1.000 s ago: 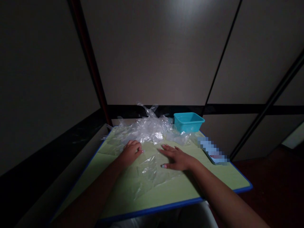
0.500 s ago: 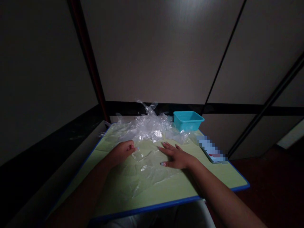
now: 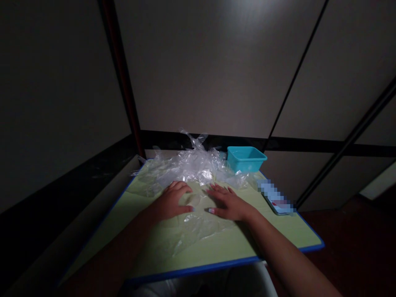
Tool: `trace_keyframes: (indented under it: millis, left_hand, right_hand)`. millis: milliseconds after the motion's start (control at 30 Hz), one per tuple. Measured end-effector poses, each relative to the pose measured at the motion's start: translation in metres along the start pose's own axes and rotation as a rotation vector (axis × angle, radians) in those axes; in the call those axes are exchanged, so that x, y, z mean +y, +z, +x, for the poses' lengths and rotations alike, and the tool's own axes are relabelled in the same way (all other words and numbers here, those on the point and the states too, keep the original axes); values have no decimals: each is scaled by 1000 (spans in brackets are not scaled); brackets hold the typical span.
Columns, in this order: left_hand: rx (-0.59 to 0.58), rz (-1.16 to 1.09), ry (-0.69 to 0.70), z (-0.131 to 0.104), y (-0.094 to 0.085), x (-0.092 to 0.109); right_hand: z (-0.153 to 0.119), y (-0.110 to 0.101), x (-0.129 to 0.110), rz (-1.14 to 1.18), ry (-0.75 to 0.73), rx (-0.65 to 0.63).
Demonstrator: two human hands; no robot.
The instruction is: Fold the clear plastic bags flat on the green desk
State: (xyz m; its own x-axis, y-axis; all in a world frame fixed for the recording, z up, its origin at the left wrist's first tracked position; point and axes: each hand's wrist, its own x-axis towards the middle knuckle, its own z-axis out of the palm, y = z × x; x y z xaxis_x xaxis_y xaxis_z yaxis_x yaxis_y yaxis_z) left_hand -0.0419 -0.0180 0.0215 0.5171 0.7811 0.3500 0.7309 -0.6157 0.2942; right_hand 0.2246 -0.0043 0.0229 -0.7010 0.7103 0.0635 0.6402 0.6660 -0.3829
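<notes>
Left hand uncurled since half a second ago

Clear plastic sheet lay flat at the middle of the table. Left hand: wide, thumb away from fingers, left of table centre. Right hand: palm down, fingers spread, right of table centre. Crumpled plastic sat at table back, blue tub at its back right corner.
</notes>
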Motion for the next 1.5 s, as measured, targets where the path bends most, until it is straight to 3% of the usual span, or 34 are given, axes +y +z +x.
trace_keyframes:
  millis: [300,500,800,967,1233,1500]
  left_hand:
    - [110,-16,1,5,8,5]
    - [55,-56,15,6,14,3]
    - [43,-3,-135,7,17,1]
    - [75,51,-146,9,20,-4]
    - [121,138,-95,10,23,2]
    - [32,177,-68,8,22,-4]
  right_hand:
    - [6,5,-9,-29,-244,237]
    - [8,3,3,-84,-157,339]
    - [7,-2,-1,-125,112,269]
    - [6,-4,2,-88,176,293]
    - [10,5,2,495,-23,316]
    - [13,12,-4,468,-86,280]
